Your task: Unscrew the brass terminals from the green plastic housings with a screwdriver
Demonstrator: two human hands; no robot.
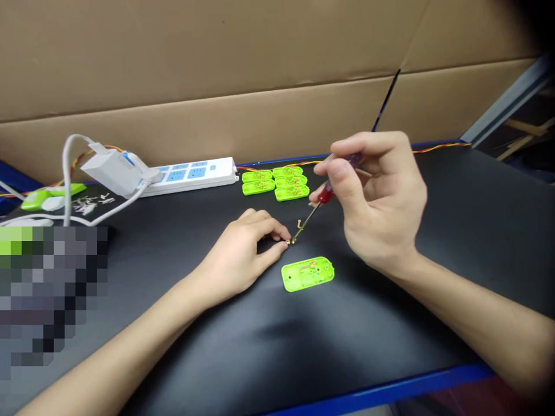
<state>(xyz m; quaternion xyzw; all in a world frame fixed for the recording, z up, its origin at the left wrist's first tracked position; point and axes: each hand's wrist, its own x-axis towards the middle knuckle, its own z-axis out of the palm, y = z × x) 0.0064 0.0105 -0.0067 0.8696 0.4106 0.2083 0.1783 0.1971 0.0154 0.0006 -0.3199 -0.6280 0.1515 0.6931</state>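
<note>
My right hand (377, 196) grips a screwdriver (324, 194) with a red and purple handle, its shaft slanting down to the left. Its tip meets the black tabletop beside a small brass-coloured metal piece (293, 241). Thumb and forefinger of my left hand (247, 248) pinch another tiny brass-coloured piece (287, 242) right by that tip. A third brass strip (299, 223) lies just behind the shaft. Nearer to me is a bright green plastic shell (292, 278), open side up, with small metal parts inside its right half.
Several green shells (291, 192) with parts and wires inside sit in two columns at the back. Left of them is a white power strip (191, 178) with a plugged-in adapter (113, 173) and cables. Small pale pieces (89, 205) lie farther left. A cardboard wall (217, 75) stands behind.
</note>
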